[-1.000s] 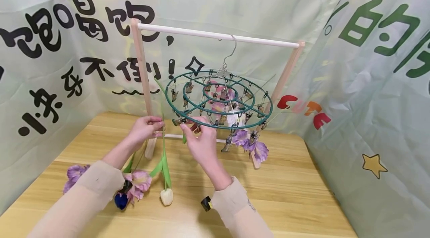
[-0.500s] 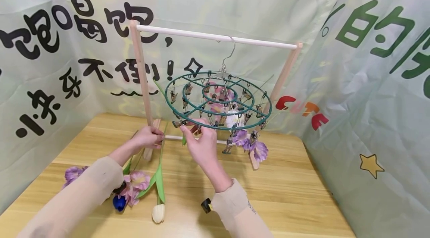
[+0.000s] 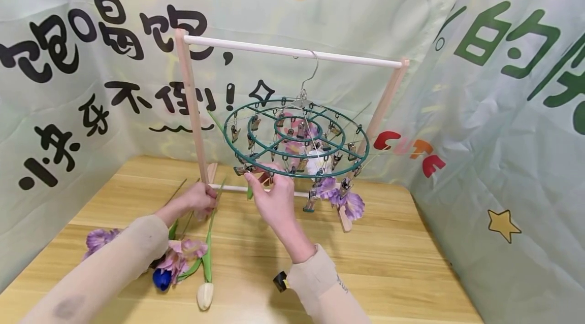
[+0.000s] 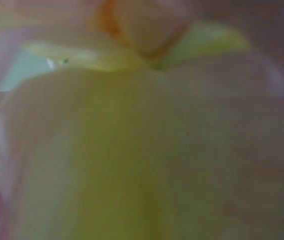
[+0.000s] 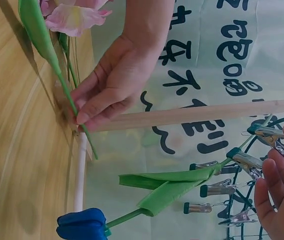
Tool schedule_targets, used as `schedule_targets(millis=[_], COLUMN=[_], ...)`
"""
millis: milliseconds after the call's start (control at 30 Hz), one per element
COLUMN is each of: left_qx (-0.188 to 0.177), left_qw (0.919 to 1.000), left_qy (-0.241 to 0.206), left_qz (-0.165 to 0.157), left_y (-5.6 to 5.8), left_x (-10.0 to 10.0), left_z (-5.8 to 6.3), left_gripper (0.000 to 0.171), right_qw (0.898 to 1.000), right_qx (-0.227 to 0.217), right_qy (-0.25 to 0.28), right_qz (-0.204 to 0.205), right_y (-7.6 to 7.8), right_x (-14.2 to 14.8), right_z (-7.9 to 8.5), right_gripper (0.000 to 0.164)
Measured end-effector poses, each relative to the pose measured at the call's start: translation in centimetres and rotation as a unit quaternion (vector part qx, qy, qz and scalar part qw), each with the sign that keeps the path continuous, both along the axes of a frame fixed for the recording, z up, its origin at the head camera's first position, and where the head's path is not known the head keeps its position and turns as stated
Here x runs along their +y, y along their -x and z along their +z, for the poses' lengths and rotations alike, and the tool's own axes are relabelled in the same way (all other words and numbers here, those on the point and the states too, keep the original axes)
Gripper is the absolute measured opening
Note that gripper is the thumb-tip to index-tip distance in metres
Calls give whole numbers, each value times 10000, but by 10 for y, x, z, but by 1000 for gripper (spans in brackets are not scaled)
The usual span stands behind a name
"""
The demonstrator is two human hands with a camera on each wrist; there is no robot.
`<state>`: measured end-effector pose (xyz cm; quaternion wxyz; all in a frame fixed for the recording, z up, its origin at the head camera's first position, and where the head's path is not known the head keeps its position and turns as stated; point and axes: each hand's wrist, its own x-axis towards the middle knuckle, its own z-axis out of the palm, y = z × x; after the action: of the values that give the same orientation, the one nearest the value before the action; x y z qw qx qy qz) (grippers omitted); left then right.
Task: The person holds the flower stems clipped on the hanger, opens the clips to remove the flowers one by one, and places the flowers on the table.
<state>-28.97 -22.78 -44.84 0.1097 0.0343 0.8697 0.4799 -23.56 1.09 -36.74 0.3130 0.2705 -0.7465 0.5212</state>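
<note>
In the head view my left hand (image 3: 201,199) pinches the stem of a white artificial tulip (image 3: 205,296), whose bloom points toward me low over the table. The right wrist view shows thumb and fingers on that green stem. My right hand (image 3: 276,199) is raised at the front left rim of a round green clip hanger (image 3: 297,155). Its thumb and fingers pinch a metal clip (image 5: 269,132). Beside it a blue tulip (image 5: 84,224) hangs head down, its stem reaching up to the clips. Blurred pale yellow petals fill most of the left wrist view.
The hanger hooks over a rack's white bar (image 3: 274,50). A purple flower (image 3: 353,205) hangs at its right. On the table at left lie a pink flower (image 3: 183,255), another blue tulip (image 3: 161,279) and a purple flower (image 3: 98,240). A small black object (image 3: 281,281) shows by the right cuff.
My left hand has moved down and slightly left, bringing the white tulip lower and nearer the pink flower. The right hand stays at the hanger's rim.
</note>
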Motion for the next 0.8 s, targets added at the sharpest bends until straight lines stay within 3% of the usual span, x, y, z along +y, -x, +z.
schedule_targets(millis=[233,533,800], left_qx=[49,142,162], left_qw=[9993,9991,9985], left_qy=[370,382,530], left_qz=[40,-91,-12], left_y=[0,0,-1], left_x=[0,0,2], left_z=[-4,-5,-3], left_gripper=[22,18,25], right_qw=[9999,10000,9998], right_qx=[95,-64,183], right_qy=[-4,-39,13], right_qz=[-62,-40,-48], right_y=[0,-2,0], right_x=[0,-1,-1], right_z=[-1,-2,-3], right_gripper=[18,19,19])
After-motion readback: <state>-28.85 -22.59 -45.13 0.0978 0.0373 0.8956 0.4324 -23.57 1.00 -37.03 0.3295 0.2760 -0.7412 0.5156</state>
